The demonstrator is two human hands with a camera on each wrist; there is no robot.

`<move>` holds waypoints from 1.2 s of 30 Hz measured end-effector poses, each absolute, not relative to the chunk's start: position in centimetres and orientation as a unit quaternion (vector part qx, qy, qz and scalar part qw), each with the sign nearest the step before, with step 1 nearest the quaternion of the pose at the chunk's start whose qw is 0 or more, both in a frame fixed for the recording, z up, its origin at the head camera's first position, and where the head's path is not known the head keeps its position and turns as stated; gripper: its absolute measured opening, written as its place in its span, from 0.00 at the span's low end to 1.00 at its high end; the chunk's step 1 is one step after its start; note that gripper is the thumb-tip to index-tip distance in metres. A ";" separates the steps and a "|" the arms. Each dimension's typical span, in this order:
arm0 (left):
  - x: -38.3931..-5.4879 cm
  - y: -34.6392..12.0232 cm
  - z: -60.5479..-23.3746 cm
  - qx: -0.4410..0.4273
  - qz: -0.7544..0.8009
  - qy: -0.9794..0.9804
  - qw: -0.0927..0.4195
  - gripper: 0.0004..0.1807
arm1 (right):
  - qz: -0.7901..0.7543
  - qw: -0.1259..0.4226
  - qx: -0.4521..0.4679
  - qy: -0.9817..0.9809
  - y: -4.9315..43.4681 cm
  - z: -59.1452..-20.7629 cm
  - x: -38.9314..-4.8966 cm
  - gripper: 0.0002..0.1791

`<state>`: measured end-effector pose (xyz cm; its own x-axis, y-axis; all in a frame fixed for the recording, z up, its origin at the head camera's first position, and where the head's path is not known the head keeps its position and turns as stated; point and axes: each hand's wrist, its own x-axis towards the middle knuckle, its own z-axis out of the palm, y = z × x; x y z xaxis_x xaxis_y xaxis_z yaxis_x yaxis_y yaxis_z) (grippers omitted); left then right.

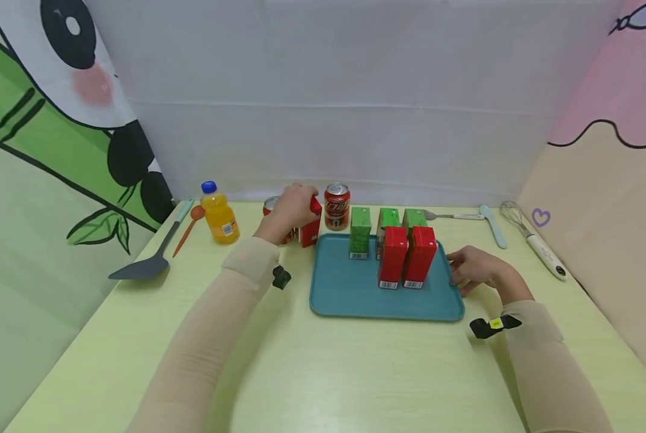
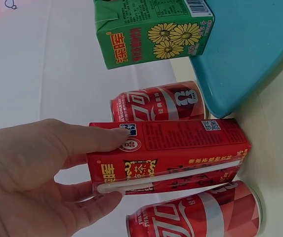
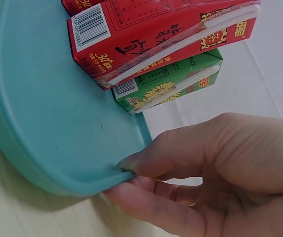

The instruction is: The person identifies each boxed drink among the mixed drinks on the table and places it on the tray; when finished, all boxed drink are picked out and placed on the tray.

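Observation:
My left hand (image 1: 289,209) grips a red drink carton (image 2: 181,143) near its top, thumb on one side and fingers on the other. The carton, with a white straw along one edge, stands left of the teal tray (image 1: 350,297) between two red cola cans, a left can (image 2: 200,215) and a right can (image 1: 337,207). On the tray are three green drink cartons (image 1: 360,231) behind two red cartons (image 1: 393,257). At the tray's right edge my right hand (image 1: 477,270) pinches the rim, thumb over it and fingers below, as the right wrist view shows.
A juice bottle (image 1: 220,216), an orange spoon (image 1: 187,231) and a grey spatula (image 1: 150,264) lie or stand at the left. Behind and right of the tray are a fork (image 1: 453,216), a light-blue spoon (image 1: 493,227) and a whisk (image 1: 534,240). A white cloth backdrop (image 1: 323,120) borders the table's back.

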<state>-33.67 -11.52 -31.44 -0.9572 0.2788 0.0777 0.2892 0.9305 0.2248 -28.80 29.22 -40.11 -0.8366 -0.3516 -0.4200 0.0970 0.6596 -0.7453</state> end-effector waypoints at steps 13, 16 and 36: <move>-33.4 -13.2 -30.8 -0.137 -0.194 -0.971 0.004 0.30 | -0.404 0.274 -0.076 0.869 29.2 -40.0 -28.7 0.41; -33.1 -13.5 -30.2 -0.133 -0.201 -0.971 0.002 0.30 | -0.403 0.275 -0.077 0.870 29.2 -39.9 -28.8 0.41; -26.7 -13.8 -29.8 -0.054 -0.151 -0.987 0.023 0.20 | -0.401 0.279 -0.078 0.869 29.4 -40.1 -28.9 0.42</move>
